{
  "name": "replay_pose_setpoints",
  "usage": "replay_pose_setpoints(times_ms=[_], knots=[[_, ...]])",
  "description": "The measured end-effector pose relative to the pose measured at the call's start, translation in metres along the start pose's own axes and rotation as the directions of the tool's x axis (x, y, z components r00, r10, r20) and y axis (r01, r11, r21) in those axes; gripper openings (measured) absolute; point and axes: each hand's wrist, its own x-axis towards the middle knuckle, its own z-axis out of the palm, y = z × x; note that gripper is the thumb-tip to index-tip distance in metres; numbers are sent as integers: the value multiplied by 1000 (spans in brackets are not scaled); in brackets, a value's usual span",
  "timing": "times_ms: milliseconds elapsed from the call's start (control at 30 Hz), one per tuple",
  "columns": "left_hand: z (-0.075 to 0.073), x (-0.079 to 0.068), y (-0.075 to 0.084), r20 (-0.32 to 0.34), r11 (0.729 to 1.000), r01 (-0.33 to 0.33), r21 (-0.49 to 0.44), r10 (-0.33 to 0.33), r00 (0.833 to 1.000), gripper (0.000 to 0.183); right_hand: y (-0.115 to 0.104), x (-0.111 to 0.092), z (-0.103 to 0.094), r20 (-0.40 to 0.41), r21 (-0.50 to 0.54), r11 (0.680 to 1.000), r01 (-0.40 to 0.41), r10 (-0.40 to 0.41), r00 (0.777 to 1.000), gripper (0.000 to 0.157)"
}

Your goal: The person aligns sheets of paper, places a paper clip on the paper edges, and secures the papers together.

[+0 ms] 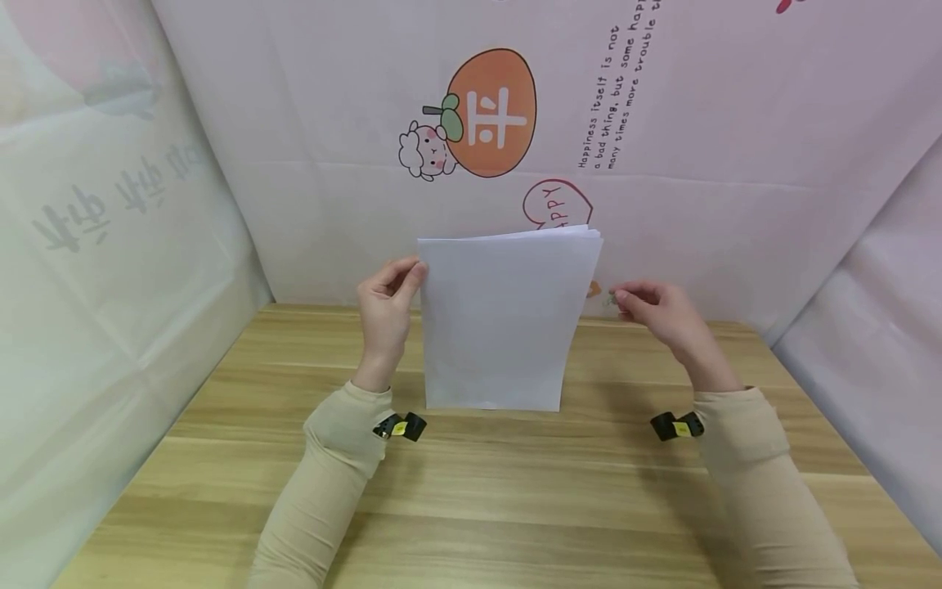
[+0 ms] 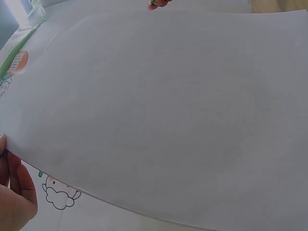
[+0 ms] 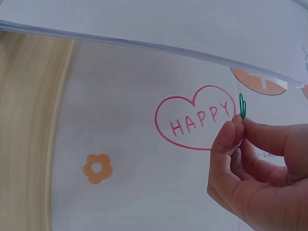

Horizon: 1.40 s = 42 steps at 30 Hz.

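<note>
A stack of white paper sheets point(image 1: 496, 323) is held up on edge above the wooden table, its top right corners slightly fanned. My left hand point(image 1: 388, 307) pinches the stack at its upper left edge, thumb on the near face. In the left wrist view the sheets fill most of the picture, with part of the left hand point(image 2: 17, 192) at the lower left. To the right of the stack, apart from it, my right hand point(image 1: 662, 315) pinches a small green paper clip point(image 3: 242, 107) between thumb and fingertips. The clip points upward in the right wrist view.
The wooden table point(image 1: 471, 507) spreads beneath both forearms. A printed white cloth point(image 1: 331, 188) hangs behind it, and more white cloth point(image 1: 96, 286) closes off the left side. A black wrist camera point(image 1: 412, 426) sits on the left sleeve, another camera point(image 1: 666, 425) on the right.
</note>
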Motion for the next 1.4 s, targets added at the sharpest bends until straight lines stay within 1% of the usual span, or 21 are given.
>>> replay_pose_setpoints(times_ms=[133,400,633,767,933,1033,1200,1400], knots=[[0,0,-1,-2,1000,-27,10,27,1000,21,-6,0,-1,-7,5,1000,1,-1,1000,50],[0,-1,-1,-3,999,-41,1,41,999,22,-23,-2,-5,-21,5,998,58,-57,998,52],[1,-1,-2,-2,999,-37,4,37,999,21,-36,-4,-4,-74,-1,995,96,-96,993,49],[1,-1,-3,3,999,-42,7,42,999,21,-43,-3,-2,-110,29,992,124,-120,987,45],[2,0,-3,5,999,-54,5,54,999,21,-55,-5,1,-168,55,984,167,-156,973,42],[2,0,-3,4,999,-46,13,46,999,21,-64,-6,4,-199,50,979,196,-183,963,41],[2,-1,-4,8,1000,-28,11,27,1000,22,-80,-6,9,-225,59,969,239,-220,949,38],[2,-1,-3,8,1000,-28,-4,28,1000,22,-94,-5,15,-263,89,954,285,-253,931,35]])
